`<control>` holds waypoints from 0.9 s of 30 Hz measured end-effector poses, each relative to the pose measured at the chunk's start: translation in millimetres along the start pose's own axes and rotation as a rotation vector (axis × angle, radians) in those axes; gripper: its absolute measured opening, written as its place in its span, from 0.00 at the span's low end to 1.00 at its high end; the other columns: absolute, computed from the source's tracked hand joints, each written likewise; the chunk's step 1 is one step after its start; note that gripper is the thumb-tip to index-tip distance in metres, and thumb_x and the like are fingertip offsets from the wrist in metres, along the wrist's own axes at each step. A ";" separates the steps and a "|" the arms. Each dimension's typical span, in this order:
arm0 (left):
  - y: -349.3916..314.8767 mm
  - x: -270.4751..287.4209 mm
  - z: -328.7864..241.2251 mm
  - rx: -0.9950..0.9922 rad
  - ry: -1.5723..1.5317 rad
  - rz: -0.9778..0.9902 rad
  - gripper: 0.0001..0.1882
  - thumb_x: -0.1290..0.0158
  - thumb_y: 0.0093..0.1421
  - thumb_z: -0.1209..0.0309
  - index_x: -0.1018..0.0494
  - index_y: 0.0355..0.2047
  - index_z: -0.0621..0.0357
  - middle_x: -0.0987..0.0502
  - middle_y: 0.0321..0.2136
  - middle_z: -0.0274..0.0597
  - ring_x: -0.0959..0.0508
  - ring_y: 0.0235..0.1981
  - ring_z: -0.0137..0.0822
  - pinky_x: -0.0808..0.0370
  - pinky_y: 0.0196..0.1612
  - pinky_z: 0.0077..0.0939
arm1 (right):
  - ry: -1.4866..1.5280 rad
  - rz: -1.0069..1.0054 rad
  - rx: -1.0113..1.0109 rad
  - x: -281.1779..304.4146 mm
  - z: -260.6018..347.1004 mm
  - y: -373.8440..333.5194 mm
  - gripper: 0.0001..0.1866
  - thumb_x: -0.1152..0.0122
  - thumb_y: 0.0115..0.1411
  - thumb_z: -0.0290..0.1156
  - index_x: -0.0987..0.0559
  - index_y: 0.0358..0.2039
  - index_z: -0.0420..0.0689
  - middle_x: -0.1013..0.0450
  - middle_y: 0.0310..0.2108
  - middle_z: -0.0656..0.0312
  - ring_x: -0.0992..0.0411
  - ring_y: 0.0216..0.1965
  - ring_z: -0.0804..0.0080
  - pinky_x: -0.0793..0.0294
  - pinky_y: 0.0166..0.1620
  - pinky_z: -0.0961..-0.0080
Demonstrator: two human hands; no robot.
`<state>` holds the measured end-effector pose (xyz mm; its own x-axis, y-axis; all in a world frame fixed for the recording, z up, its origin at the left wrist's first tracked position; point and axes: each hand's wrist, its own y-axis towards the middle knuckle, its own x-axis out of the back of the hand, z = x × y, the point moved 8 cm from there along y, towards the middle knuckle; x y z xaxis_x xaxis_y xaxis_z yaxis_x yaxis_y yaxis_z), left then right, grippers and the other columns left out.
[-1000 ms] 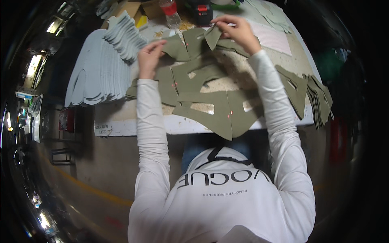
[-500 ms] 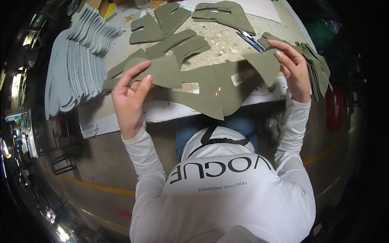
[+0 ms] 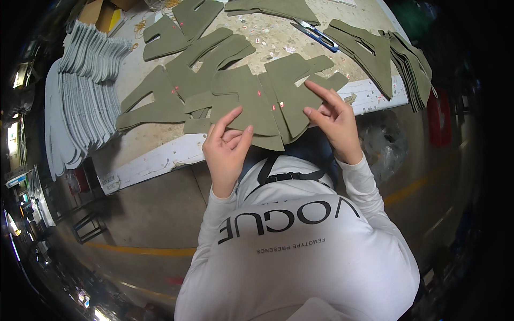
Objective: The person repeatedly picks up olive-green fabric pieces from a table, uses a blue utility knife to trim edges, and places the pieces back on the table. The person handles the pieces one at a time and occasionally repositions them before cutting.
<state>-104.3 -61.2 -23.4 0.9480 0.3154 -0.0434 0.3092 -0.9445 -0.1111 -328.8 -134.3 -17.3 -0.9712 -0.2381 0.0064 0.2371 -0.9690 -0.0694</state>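
Two olive-green flat cut panels lie over a similar olive layer at the table's front edge, with small red marks along their inner edges. On the left panel (image 3: pixel 241 99) rest the index finger and thumb of my left hand (image 3: pixel 225 155). Those fingers are apart, the others curled. My right hand (image 3: pixel 337 120) is open over the right panel (image 3: pixel 289 96), thumb and index finger spread on its surface. Parts of the layer beneath (image 3: pixel 269 142) show below the panels. The fingers cover some of the panels' outer edges.
A tall row of grey-blue cut pieces (image 3: pixel 88 107) stands at left. More olive panels lie at far left (image 3: pixel 166 40), far middle (image 3: pixel 273 8) and right (image 3: pixel 367 51). Blue-handled thread snips (image 3: pixel 316 36) lie beyond my right hand. An olive stack (image 3: pixel 409 69) hangs over the right edge.
The two raised olive panels have come down flat onto the layer below. Both hands have moved inward and nearer to me, their fingers loosened from the panels. The whole view has shifted.
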 end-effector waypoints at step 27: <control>-22.8 -2.9 -12.0 -0.096 0.341 -0.042 0.21 0.39 0.52 0.83 0.22 0.48 0.61 0.31 0.29 0.35 0.22 0.23 0.21 0.23 0.29 0.14 | 0.182 0.136 -0.079 6.8 69.2 2.8 0.25 0.40 0.59 0.22 0.29 0.58 0.36 0.24 0.39 0.59 0.24 0.35 0.80 0.27 0.32 0.89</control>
<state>-113.1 -41.7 -8.8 0.9001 0.3207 0.2948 0.3388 -0.9408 -0.0109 -333.1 -143.2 51.6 -0.9203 -0.3435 -0.1873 0.3705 -0.9190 -0.1349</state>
